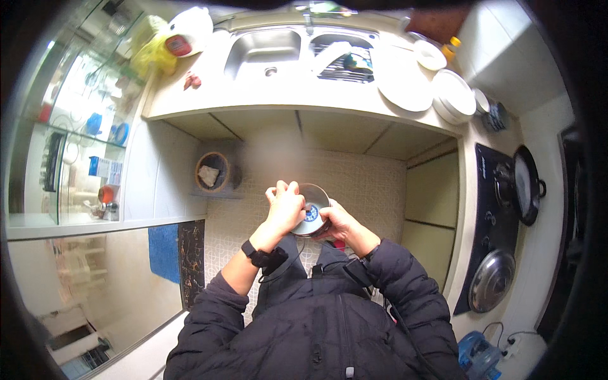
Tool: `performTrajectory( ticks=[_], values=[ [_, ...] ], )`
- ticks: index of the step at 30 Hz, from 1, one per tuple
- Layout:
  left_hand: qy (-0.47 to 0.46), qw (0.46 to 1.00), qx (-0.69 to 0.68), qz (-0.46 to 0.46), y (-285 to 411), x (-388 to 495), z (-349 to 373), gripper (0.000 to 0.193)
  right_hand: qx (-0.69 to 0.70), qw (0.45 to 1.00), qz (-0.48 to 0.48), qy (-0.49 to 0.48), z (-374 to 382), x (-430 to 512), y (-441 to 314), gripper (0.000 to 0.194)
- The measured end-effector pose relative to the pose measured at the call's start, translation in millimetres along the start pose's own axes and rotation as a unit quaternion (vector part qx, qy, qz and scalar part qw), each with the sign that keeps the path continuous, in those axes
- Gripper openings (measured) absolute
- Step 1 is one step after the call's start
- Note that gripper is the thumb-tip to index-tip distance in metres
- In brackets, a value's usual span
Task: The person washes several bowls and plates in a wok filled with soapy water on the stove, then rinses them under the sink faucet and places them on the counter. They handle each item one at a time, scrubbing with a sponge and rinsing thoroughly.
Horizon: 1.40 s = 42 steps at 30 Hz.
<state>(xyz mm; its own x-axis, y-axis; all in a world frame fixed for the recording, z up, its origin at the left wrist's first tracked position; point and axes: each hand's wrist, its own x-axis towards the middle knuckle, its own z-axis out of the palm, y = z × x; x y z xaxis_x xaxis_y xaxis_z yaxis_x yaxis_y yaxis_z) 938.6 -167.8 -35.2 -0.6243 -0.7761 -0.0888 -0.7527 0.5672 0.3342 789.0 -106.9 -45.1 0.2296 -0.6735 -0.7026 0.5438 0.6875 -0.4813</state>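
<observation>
In front of my body, above the tiled floor, is a round bowl [317, 193] with a pale inside and a blue pattern at its bottom. My right hand [336, 222] grips the bowl's right side, with the thumb inside the rim. My left hand [287, 207] is at the bowl's left rim with bent fingers; whether it grips the rim or only touches it is not plain. A dark band with a device sits on my left wrist.
Ahead runs a counter [266, 99] with a double steel sink [266, 47] and white plates [403, 85]. At right are a gas stove [489, 209], a black pan [525, 185] and a steel lid [492, 281]. A bin [212, 172] stands on the floor, left of centre.
</observation>
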Motion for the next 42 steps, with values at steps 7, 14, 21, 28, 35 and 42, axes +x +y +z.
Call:
performTrajectory(
  ticks=[7,14,21,28,35,42],
  values=[
    [0.032,0.841,-0.513,-0.168,-182,-16,-27,0.016,-0.030,0.999,0.041,-0.011,91,97,0,0.062],
    [-0.005,0.668,-0.695,-0.266,-271,-24,-110,0.010,-0.023,0.998,0.060,-0.003,181,170,3,0.061],
    [0.238,0.631,-0.698,0.239,-225,-60,-282,0.017,0.014,0.996,0.087,0.001,211,206,1,0.064],
    [0.232,0.697,-0.630,0.253,-287,-24,-266,0.007,0.086,0.994,0.060,-0.043,206,205,-4,0.071],
    [0.122,0.661,-0.677,-0.300,-447,119,-123,0.009,0.059,0.998,-0.020,0.023,179,177,-5,0.072],
    [0.258,0.611,-0.713,-0.227,-566,214,-49,0.007,0.156,0.982,-0.088,0.061,148,127,-5,0.070]
  ],
)
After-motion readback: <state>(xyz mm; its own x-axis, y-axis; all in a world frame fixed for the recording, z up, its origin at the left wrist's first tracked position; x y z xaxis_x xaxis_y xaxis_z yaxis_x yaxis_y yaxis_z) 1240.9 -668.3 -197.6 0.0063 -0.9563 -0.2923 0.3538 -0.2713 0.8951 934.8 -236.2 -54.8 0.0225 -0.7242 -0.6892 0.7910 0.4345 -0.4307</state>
